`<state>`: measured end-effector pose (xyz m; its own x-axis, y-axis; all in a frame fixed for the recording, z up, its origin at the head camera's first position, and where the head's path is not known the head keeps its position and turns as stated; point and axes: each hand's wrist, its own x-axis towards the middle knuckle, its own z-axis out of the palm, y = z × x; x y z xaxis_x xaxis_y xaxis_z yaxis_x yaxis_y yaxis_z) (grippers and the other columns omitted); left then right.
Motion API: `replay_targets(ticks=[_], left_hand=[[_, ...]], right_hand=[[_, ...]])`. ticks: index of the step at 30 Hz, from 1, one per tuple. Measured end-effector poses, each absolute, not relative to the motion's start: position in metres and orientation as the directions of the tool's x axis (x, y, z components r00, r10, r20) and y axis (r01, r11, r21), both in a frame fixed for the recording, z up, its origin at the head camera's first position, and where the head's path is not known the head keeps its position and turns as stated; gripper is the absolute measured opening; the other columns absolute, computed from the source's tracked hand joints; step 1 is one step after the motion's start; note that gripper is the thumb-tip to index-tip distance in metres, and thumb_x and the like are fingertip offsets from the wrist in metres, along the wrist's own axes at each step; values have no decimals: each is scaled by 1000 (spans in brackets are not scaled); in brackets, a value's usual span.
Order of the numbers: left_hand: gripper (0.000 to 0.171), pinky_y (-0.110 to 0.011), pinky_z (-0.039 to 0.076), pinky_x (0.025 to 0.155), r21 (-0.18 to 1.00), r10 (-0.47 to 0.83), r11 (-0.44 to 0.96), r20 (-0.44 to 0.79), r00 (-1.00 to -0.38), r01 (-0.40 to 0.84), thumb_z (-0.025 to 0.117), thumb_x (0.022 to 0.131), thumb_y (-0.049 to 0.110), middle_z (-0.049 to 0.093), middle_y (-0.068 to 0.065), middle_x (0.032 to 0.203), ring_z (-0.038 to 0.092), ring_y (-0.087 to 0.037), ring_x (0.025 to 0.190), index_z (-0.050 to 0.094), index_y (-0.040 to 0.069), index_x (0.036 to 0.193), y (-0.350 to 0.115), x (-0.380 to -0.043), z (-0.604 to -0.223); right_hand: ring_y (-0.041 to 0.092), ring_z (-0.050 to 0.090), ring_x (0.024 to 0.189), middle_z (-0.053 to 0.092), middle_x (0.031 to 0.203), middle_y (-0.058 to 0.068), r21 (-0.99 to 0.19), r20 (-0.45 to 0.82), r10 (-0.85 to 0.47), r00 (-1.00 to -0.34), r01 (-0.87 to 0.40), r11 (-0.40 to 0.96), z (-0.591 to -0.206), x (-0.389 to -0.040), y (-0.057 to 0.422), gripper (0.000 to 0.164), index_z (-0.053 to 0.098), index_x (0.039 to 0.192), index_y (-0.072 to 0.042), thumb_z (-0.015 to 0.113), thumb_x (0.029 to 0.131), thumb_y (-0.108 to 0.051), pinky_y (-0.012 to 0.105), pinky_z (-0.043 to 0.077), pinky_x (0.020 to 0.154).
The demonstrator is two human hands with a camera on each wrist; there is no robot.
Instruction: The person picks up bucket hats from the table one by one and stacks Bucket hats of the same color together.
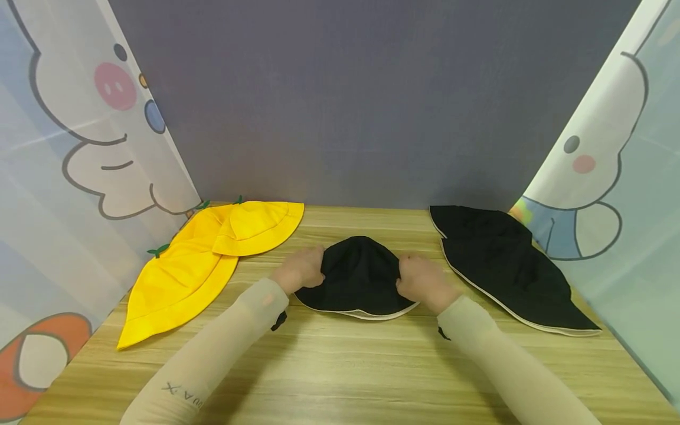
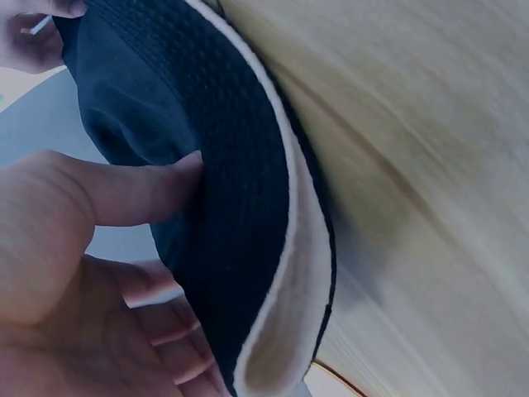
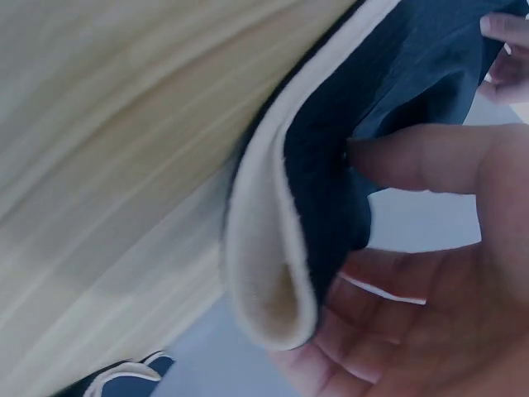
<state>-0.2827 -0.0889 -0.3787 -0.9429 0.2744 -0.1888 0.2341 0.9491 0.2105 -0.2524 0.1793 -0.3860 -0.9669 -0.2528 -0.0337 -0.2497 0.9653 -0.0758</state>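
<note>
A black bucket hat [image 1: 361, 277] with a cream lining is held in the middle, crown away from me and brim toward me. My left hand [image 1: 300, 270] pinches its left side, the thumb [image 2: 157, 188] lying on the black cloth by the brim seam and the other fingers behind. On the opposite side my right hand [image 1: 425, 281] grips the hat the same way, its thumb [image 3: 421, 157] on the near face. Between the two layers of the brim the cream lining [image 3: 269, 273] shows at the open edge.
Several yellow hats [image 1: 180, 271] with green leaf tips lie overlapped at the left. At the right, black hats [image 1: 504, 271] overlap on the wooden table [image 1: 340, 366]. A grey panel [image 1: 366, 106] rises behind, with cartoon-printed sheets [image 1: 611, 177] along both sides.
</note>
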Motion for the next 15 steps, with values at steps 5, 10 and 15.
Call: replay_targets(ticks=[5,10,15], left_hand=[[69,-51,49,95,122,268,960,-132,-954,252,77,90,21,51,-20,135,56,-37,118,39,7,145,-81,-275,-379],[65,-51,49,94,-8,302,953,-93,-949,304,79,89,22,46,-19,136,49,-38,123,43,12,142,-71,-266,-379],[69,-55,46,103,69,320,947,-144,-937,313,75,94,32,36,-20,156,38,-41,140,44,13,152,-67,-258,-375]], right_hand=[[39,60,104,61,108,20,61,103,-296,-950,-291,955,-388,-241,169,38,67,113,4,76,90,-25,51,57,78],[38,60,105,61,112,20,54,74,-337,-939,-334,941,-385,-236,161,50,67,116,3,77,90,-38,51,57,75],[42,58,114,59,126,24,18,-37,-337,-941,-338,941,-387,-237,160,67,64,128,3,68,93,-54,55,54,88]])
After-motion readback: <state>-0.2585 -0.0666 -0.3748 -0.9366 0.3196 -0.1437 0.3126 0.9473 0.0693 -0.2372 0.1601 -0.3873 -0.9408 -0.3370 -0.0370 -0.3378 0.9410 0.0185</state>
